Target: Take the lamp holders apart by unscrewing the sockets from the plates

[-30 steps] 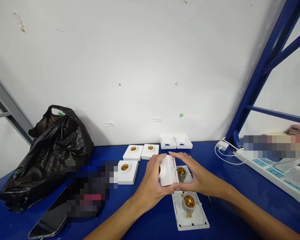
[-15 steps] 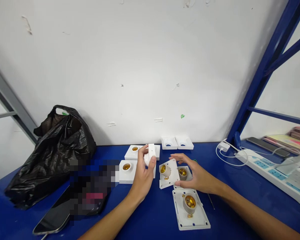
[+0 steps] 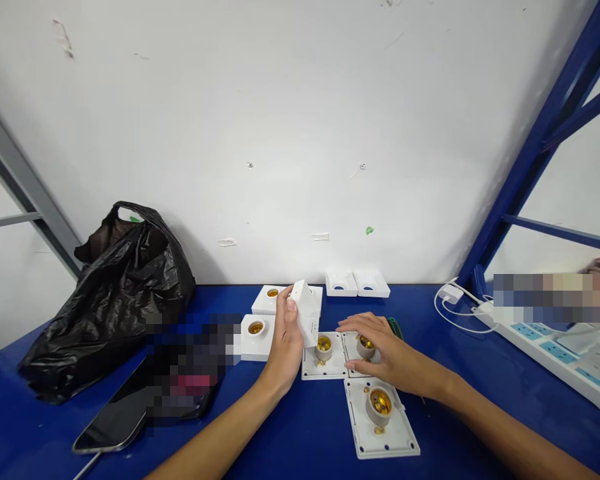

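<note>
White cover [image 3: 307, 317] in left hand [image 3: 285, 350]; socket base [image 3: 364, 346] by right hand [image 3: 387, 350].

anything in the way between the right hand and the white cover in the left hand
Nothing visible. A gap separates the right hand from the white cover held in the left hand; the nearby socket base lies on the blue table, below the cover.

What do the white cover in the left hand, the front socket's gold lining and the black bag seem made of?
White cover: smooth plastic, probably, from its crisp edges and even colour.
Gold lining: shiny metal, perhaps brass, from its bright reflections.
Black bag: apparently thin, glossy plastic film, by its crinkles and highlights.
</note>
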The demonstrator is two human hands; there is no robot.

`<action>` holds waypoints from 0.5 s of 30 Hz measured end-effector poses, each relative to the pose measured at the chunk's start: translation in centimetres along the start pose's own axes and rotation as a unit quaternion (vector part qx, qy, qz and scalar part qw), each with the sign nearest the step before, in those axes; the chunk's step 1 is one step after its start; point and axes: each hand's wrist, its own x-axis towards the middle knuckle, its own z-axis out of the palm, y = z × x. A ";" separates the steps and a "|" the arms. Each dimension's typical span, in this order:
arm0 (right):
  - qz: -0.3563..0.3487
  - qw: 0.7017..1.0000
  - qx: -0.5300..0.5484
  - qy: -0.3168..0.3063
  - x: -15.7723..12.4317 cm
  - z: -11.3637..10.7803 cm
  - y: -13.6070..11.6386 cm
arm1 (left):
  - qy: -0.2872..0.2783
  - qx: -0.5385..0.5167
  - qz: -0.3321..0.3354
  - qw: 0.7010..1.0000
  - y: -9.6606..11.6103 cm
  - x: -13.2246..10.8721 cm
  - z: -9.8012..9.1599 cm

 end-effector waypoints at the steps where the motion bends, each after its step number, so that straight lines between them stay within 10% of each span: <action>1: -0.009 1.000 -0.003 0.008 0.0 0.0 0.0 | -0.003 -0.005 -0.008 1.000 -0.2 0.1 0.0; 15: -0.144 0.976 0.008 0.164 -0.4 0.6 -1.4 | -0.213 -0.115 0.011 0.970 1.8 -2.0 1.5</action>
